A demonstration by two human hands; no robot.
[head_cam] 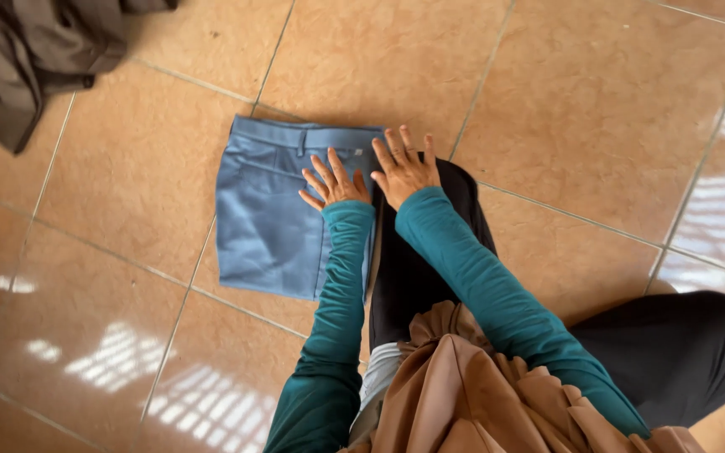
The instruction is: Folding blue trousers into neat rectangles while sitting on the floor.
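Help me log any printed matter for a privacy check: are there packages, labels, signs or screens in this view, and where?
None that I can make out: only folded blue trousers on the tiled floor, under the left hand and right hand, and a dark garment pile at top left.

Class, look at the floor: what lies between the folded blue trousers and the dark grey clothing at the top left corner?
Only bare tiled floor separates the folded blue trousers from the dark grey clothing, seen in the head view.
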